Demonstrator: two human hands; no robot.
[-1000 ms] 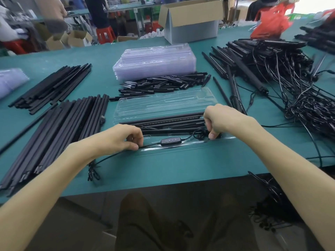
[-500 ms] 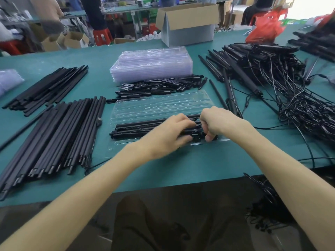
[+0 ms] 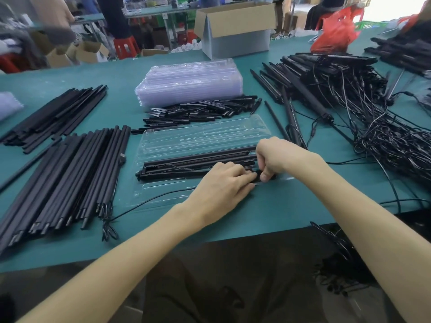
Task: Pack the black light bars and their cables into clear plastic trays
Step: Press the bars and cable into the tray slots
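Observation:
An open clear plastic tray (image 3: 200, 136) lies on the green table in front of me. Black light bars (image 3: 198, 159) lie lengthwise in its near half. A thin black cable (image 3: 149, 202) trails from the tray's front left toward the table edge. My left hand (image 3: 224, 185) lies on the tray's near right part, fingers stretched over the bars and the cable end. My right hand (image 3: 272, 159) is curled at the bars' right end, thumb and fingers pinching a black cable piece there. What lies under both hands is hidden.
A stack of clear trays (image 3: 191, 82) stands behind, with short black pieces (image 3: 200, 110) before it. Long black bars (image 3: 70, 178) lie at left, and more (image 3: 53, 115) at far left. Wired light bars and tangled cables (image 3: 363, 117) fill the right. A cardboard box (image 3: 235, 29) stands at the back.
My left hand has moved from the tray's left front across to the right, beside my right hand. The cable controller in the front channel is no longer in sight.

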